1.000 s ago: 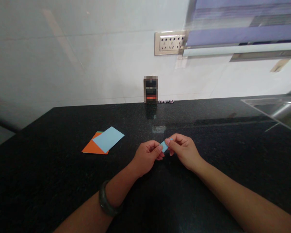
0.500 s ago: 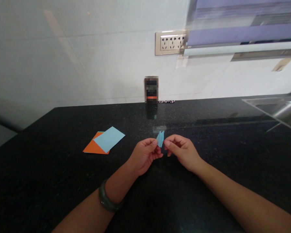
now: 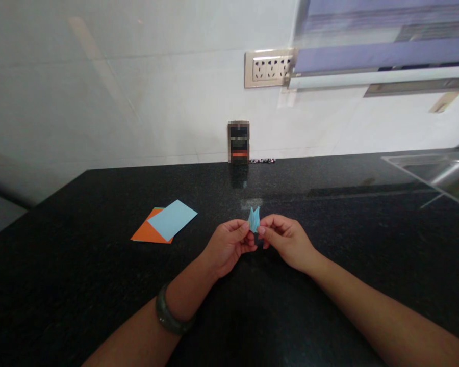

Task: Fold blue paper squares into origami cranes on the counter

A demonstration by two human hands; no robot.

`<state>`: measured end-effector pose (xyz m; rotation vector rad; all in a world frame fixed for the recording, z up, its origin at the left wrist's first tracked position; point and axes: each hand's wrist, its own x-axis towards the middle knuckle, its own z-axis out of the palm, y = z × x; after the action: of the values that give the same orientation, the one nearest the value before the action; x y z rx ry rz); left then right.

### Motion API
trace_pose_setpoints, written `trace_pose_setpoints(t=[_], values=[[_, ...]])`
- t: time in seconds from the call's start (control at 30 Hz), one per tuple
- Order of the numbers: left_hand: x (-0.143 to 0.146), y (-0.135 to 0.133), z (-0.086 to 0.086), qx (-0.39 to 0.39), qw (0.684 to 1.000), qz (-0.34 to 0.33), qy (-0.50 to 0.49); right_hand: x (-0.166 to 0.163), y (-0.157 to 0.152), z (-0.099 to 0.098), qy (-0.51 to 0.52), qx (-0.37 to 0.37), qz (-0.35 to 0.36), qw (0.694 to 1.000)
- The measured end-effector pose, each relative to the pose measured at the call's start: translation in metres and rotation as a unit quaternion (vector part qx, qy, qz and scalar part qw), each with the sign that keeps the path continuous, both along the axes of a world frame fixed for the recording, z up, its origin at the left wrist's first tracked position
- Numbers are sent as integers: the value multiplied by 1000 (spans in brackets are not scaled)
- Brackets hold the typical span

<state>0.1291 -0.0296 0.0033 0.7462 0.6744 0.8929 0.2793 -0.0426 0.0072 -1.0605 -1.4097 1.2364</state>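
We are holding a small folded piece of light blue paper (image 3: 254, 219) between both hands, just above the black countertop (image 3: 329, 214), a little right of the middle of the scene and near our body. Our left hand (image 3: 229, 247) is pinching the paper's lower left edge with thumb and forefinger closed on it, the other fingers curled in. Our right hand (image 3: 285, 240) is closing on the lower right edge in the same way, fingertips pressing against the paper. The piece is standing upright, two narrow points rising above our fingers (its lower part is hidden behind them, so we cannot tell how many layers it has).

Judging from its size and shape, the folding is well under way: several creases seem already made, and the piece is compact. What shape it is meant to reach we cannot tell, so how much is left stays open.

To the left, well apart from our hands, a light blue sheet (image 3: 173, 219) is lying flat, partly overlapping an orange sheet (image 3: 147, 232); both look unfolded. On our left wrist we are wearing a dark bangle (image 3: 167, 317). At the far edge a small blurred box (image 3: 238, 142) is standing against the wall, and a sink (image 3: 436, 171) is showing at the far right.
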Motion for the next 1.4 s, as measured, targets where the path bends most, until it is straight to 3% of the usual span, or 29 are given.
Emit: trace_pose_setpoints(t=[0.13, 0.23, 0.3, 0.4, 0.53, 0.6, 0.7, 0.97, 1.4], values=[[1, -1, -1, 19, 1000, 14, 21, 0, 1, -1, -11, -1, -12, 1000], [3, -2, -2, 89, 989, 55, 109, 0, 1, -2, -20, 26, -10, 999], [3, -2, -2, 158, 964, 98, 188, 0, 1, -3, -34, 58, -13, 998], [1, -3, -2, 294, 895, 176, 285, 2, 0, -4, -73, 111, -35, 990], [-4, -5, -1, 497, 759, 235, 349, 6, -1, -2, -150, 221, -69, 961], [-5, -6, 1, 563, 702, 245, 361, 8, -2, 0, -186, 281, -78, 938], [-6, -8, 4, 600, 659, 255, 374, 10, -3, 2, -221, 327, -84, 915], [-6, -9, 5, 608, 640, 269, 386, 10, -3, 2, -241, 350, -90, 901], [-5, -9, 6, 597, 648, 252, 400, 8, -4, 2, -231, 329, -93, 911]])
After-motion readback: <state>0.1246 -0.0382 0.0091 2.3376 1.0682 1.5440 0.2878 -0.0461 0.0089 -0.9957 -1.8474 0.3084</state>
